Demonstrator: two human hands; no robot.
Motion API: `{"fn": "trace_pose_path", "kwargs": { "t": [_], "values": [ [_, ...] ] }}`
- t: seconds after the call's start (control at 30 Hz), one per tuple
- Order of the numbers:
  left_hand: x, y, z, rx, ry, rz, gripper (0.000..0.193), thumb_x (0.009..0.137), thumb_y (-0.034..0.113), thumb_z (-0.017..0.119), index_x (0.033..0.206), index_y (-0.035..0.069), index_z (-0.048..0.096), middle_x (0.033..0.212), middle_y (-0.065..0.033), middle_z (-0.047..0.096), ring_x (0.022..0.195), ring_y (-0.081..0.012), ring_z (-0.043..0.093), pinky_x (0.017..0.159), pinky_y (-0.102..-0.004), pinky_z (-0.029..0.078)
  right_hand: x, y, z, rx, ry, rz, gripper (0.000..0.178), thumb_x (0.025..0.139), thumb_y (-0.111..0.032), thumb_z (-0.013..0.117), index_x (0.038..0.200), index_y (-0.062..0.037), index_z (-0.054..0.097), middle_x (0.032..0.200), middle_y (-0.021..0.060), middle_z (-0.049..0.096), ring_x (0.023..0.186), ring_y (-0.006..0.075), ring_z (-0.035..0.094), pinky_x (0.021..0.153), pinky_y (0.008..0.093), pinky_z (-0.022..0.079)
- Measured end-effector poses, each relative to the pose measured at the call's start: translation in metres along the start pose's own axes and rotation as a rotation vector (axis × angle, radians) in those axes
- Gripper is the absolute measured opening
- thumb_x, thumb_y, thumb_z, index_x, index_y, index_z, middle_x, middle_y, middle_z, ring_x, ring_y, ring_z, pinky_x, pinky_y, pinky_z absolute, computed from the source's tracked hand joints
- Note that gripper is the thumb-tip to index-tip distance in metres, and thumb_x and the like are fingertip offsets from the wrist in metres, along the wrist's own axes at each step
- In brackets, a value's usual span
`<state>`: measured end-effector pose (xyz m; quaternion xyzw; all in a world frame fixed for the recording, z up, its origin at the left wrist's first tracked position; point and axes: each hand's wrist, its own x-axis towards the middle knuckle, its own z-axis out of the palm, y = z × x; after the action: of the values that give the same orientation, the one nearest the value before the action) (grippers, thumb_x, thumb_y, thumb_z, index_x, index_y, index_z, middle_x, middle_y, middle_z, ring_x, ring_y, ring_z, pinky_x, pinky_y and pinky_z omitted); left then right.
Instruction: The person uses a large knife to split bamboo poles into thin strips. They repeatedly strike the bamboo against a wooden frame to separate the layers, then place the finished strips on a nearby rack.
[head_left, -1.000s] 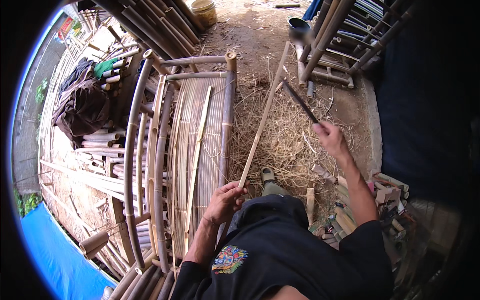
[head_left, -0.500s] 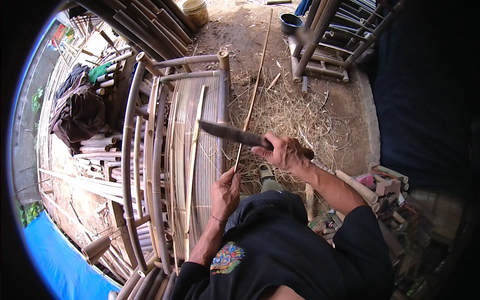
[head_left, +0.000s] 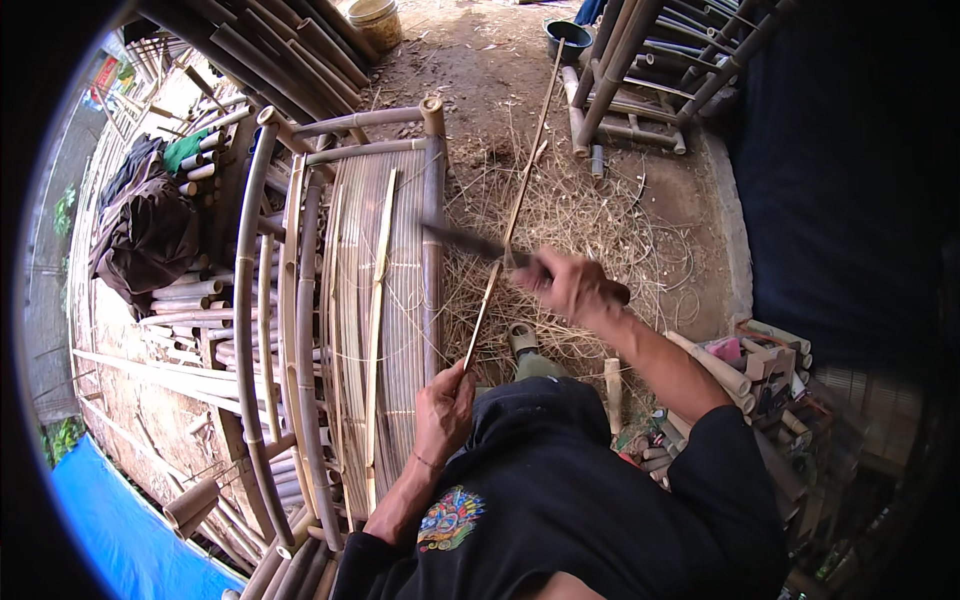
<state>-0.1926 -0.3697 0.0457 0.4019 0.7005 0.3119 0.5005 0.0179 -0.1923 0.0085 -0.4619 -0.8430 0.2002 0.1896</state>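
My left hand [head_left: 443,408] is closed round the near end of a long, thin bamboo strip [head_left: 521,190], which slants away from me toward the far right. In my right hand [head_left: 567,285] is the handle of a machete [head_left: 465,240]. Its dark blade points left and lies across the strip, partly blurred; whether it touches the strip I cannot tell. To the left of my hands stands a bamboo bench [head_left: 405,330] with a slatted top. A pale bamboo strip [head_left: 381,265] lies lengthwise on those slats.
Shavings [head_left: 590,230] litter the ground ahead. A dark basin [head_left: 568,40] and a bamboo frame [head_left: 635,130] stand far right, a bucket [head_left: 375,22] far left. Bamboo offcuts [head_left: 715,365] lie by my right elbow. Dark cloth [head_left: 150,235] rests on stacked poles at left.
My right hand and the machete have shifted slightly, with the blade turned and blurred. The strip's far end has swung right toward the basin. My left hand is slightly lower, still gripping the strip.
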Motion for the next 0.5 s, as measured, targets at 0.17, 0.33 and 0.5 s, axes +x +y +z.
{"fn": "trace_pose_path", "kwargs": {
  "t": [0.17, 0.33, 0.5],
  "values": [
    [-0.004, -0.003, -0.003, 0.068, -0.001, 0.047, 0.025, 0.095, 0.012, 0.059, 0.116, 0.001, 0.066, 0.081, -0.0119, 0.066, 0.075, -0.0078, 0.058, 0.066, -0.0261, 0.048, -0.010, -0.007, -0.012, 0.080, -0.098, 0.083, 0.061, 0.091, -0.069, 0.044, 0.079, -0.0100, 0.054, 0.050, 0.0040, 0.053, 0.046, 0.0205, 0.060, 0.043, 0.0356, 0.049],
    [-0.023, 0.009, -0.014, 0.109, -0.078, 0.041, 0.024, 0.093, 0.009, 0.059, 0.114, 0.000, 0.065, 0.078, -0.0174, 0.064, 0.072, -0.0145, 0.063, 0.065, -0.0293, 0.049, 0.013, 0.068, -0.004, -0.056, 0.133, 0.026, 0.062, 0.089, -0.075, 0.033, 0.070, -0.0168, 0.043, 0.048, -0.0044, 0.038, 0.036, 0.0062, 0.033, 0.028, 0.0275, 0.030],
    [-0.068, -0.054, -0.039, 0.080, -0.080, 0.054, 0.021, 0.091, 0.011, 0.062, 0.109, 0.003, 0.068, 0.073, -0.0159, 0.060, 0.064, -0.0215, 0.061, 0.061, -0.0330, 0.048, 0.028, 0.121, -0.070, -0.119, 0.199, 0.193, 0.066, 0.086, -0.073, 0.048, 0.077, -0.0083, 0.055, 0.058, 0.0103, 0.057, 0.051, 0.0271, 0.059, 0.050, 0.0415, 0.047]
  ]
}}
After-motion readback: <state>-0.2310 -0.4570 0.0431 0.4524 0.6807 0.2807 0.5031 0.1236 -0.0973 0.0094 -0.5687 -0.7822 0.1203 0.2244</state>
